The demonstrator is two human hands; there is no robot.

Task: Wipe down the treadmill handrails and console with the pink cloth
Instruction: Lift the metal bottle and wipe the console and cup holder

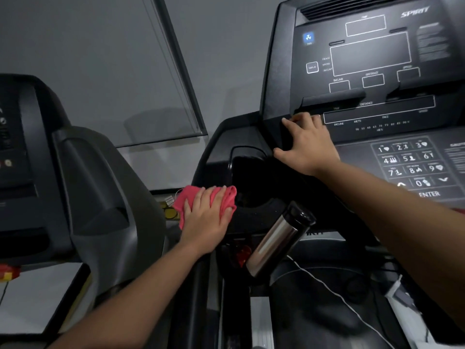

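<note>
Both forearms reached forward from the lower edge. My left hand (206, 217) pressed flat, fingers straight, on the pink cloth (182, 197) at the treadmill console's (377, 59) left end, beside the cup recess (249, 172). My right hand (308, 144) rested spread on the console's left edge, gripping nothing.

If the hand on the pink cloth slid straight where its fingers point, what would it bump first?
Most likely the raised black rim of the cup holder, just beyond the pink cloth. The left hand points up and slightly right toward it, though depth is hard to judge.
</note>
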